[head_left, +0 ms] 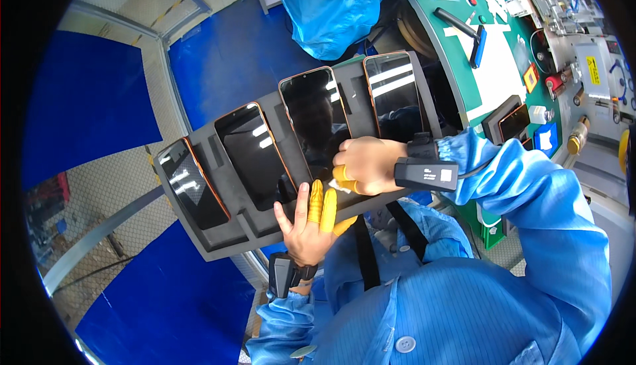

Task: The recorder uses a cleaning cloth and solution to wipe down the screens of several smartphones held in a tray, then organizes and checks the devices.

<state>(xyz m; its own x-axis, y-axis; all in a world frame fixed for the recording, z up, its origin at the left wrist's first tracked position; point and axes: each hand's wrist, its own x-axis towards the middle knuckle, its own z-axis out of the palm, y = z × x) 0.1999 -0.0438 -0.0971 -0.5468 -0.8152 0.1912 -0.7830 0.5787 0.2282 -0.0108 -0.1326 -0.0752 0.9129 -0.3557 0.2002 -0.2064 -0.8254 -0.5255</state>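
Note:
A dark grey foam tray [246,224] lies slanted in front of me, with several phones in its slots, black glossy screens up and orange edges. My right hand [370,163] is closed over the near end of the third phone from the left [315,110]. A small white piece, perhaps a wipe [340,186], shows under its fingertips. Stretched out and spread, the fingers of my left hand [310,234] rest at the tray's near edge, by the second phone [255,156]. Yellow finger cots cover some fingers on both hands. The leftmost phone [192,186] and the rightmost phone [395,93] are untouched.
At the right, a green workbench [434,24] carries a blue-and-black handled tool [478,47], white sheets and another phone [514,122]. Metal equipment [563,7] stands behind it. Across the tray is another person in blue clothing [331,20]. A metal frame with blue panels [93,93] borders the left.

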